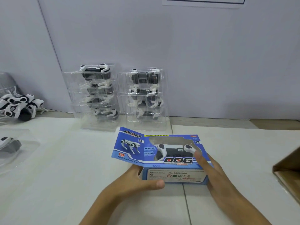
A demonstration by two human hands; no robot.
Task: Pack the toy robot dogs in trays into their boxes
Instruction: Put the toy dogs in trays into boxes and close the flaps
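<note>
A blue toy box (175, 163) printed "DOG" lies in front of me on the white table. A black and white robot dog (174, 150) shows through its window. The box's left end flap (128, 146) stands open. My left hand (138, 181) grips the box's near left corner, thumb across the front side. My right hand (212, 172) lies with straight fingers against the box's right end, fingertips on the window. Behind the box, two stacks of clear trays (95, 95) (146, 95) holding robot dogs lean on the wall.
Loose robot dogs (17, 106) lie in a heap at the far left by a clear bag. Another dog in a clear tray (9, 145) sits at the left edge. A brown cardboard carton (289, 172) stands at the right edge. White table surface (65, 176) spreads around the box.
</note>
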